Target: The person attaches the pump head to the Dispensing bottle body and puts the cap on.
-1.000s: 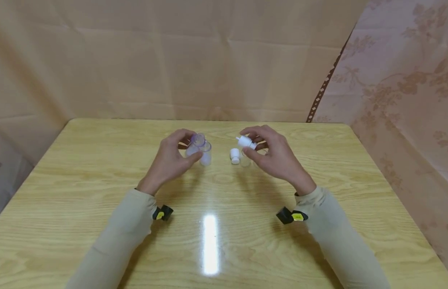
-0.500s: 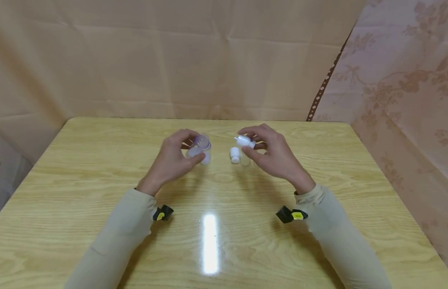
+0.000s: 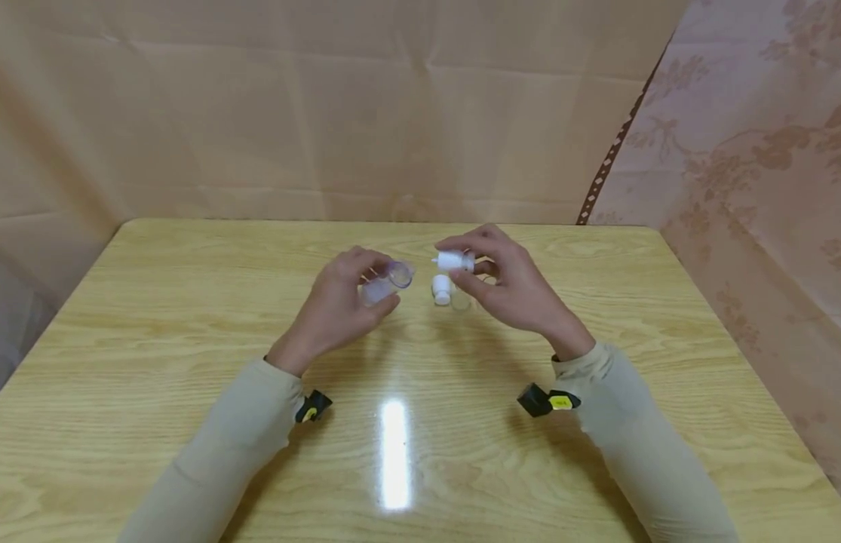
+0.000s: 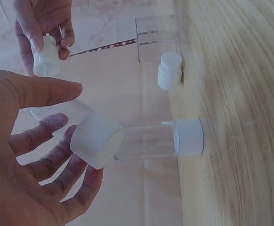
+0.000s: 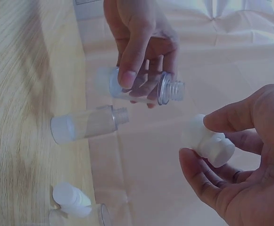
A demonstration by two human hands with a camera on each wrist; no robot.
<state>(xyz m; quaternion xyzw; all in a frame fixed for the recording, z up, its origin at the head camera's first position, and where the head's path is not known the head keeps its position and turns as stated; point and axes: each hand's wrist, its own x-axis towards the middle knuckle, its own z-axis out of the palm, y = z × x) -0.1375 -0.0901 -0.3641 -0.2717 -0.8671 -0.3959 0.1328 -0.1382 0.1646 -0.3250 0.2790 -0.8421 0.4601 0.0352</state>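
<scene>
My left hand (image 3: 342,302) holds a clear bottle (image 3: 399,275) with a threaded neck and a white base (image 4: 96,139). The bottle is lifted and tilted, its neck turned towards my right hand (image 3: 511,290). Between thumb and fingers, my right hand pinches a white pump head (image 3: 451,261), its small nozzle pointing left. A short gap separates the pump head from the bottle neck. On the table below lies or stands a second white pump head (image 3: 441,289). A second clear bottle (image 5: 93,124) stands upright on the table, seen in both wrist views.
A clear, hollow cylinder (image 4: 158,40) stands beside the loose pump head, barely visible from above. The wood-grain table (image 3: 447,452) reaches back to a beige cloth (image 3: 277,128). A patterned pink cloth (image 3: 766,196) hangs at the right.
My left hand has moved right and tipped the bottle's neck over towards the right hand. My right hand has shifted slightly left, and its pump head now lies more level.
</scene>
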